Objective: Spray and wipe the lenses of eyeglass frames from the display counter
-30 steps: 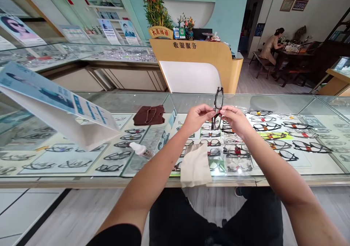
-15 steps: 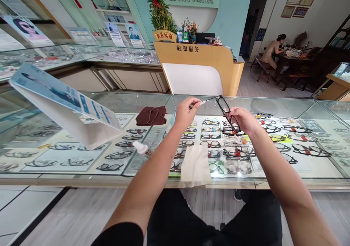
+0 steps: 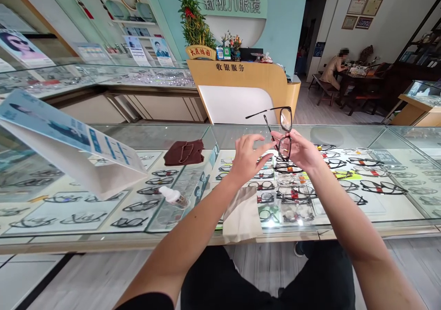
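Note:
My right hand (image 3: 301, 151) grips a pair of black-framed glasses (image 3: 285, 133) by the frame, held on end above the glass counter (image 3: 344, 133), one temple arm swung out to the left. My left hand (image 3: 248, 159) hovers just left of the glasses with its fingers spread and holds nothing. Below my hands a beige cleaning cloth (image 3: 243, 213) lies on the counter top near its front edge.
A small white spray bottle (image 3: 174, 196) lies left of the cloth. A brown cloth (image 3: 183, 151) sits farther back, and a folded leaflet stand (image 3: 69, 144) is at the left. Several glasses are displayed under the glass. A person sits at a table (image 3: 336, 66) at the back right.
My left hand has let go of the temple arm and opened. My right hand has turned the glasses back on end, with the temple left swung out.

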Available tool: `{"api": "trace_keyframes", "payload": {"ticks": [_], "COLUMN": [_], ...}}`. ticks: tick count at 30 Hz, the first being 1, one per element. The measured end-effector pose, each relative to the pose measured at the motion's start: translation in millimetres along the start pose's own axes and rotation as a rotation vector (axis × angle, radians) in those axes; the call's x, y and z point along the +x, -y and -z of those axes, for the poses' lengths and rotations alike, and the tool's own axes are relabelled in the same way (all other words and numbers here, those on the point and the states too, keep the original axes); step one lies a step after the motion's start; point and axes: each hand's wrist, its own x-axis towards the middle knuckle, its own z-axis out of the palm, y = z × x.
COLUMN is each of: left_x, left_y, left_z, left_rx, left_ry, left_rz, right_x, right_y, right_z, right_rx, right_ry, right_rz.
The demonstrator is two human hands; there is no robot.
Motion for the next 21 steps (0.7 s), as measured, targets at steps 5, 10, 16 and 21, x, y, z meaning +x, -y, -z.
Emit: {"api": "trace_keyframes", "payload": {"ticks": [5,10,16,21], "left_x": [-3,-5,-2,9], "left_y": [0,6,12,5], "left_z": [-3,-4,-3,32], "left_rx": [-0.013,0.013,0.001,-0.152], "left_ry": [0.045,0.036,0.123,0.256], "left_rz": [0.010,0.038,0.139,0.227], "right_x": [0,1,4,9], "right_y": [-8,-16,-14,-11], "right_z": [-4,-10,-5,4], "right_rx": [0.001,0.019,0.124,0.162], "right_ry": [0.019,0.050,0.006,-0.050], "right_rz": [-0.009,0.012,0.106,0.133]}}
